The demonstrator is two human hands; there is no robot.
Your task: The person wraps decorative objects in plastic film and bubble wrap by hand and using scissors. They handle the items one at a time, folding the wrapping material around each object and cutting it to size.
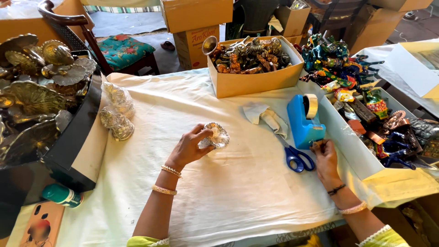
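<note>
My left hand [190,147] holds a small metal figurine wrapped in clear plastic [216,136] against the white cloth near the table's middle. My right hand [325,158] reaches to the front of a blue tape dispenser [304,120], fingertips pinching at the tape end by its cutter. Blue-handled scissors [296,155] lie just left of my right hand. A crumpled piece of white wrapping [267,116] rests beside the dispenser.
A cardboard box of brass figurines [254,59] stands at the back. Painted figurines fill a box [366,96] at the right. Wrapped pieces [116,116] lie at the left beside a black tray of brass leaves [36,98]. A phone [41,224] and a green bottle [61,194] lie at the front left.
</note>
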